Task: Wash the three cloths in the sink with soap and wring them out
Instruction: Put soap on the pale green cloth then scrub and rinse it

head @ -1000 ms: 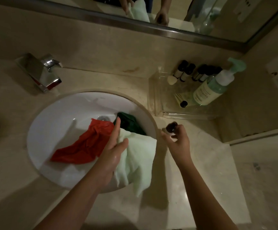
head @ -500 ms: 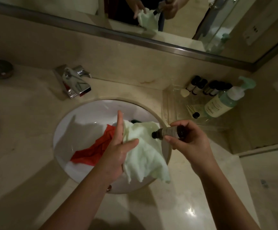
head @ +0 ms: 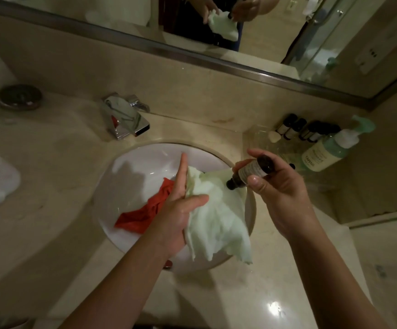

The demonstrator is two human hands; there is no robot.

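I see open basin (head: 135, 176) on the sink's left half, past the red cloth (head: 145, 211). The faucet (head: 125, 119) overhangs the back rim. To the right, small bottles (head: 294, 125) and a pump bottle (head: 328, 153) crowd the tabletop (head: 50, 210); near me it's bare.

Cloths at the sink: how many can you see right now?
2. A pale green cloth is held by the left hand over the sink; a red cloth lies in the basin. A third may be hidden behind them.
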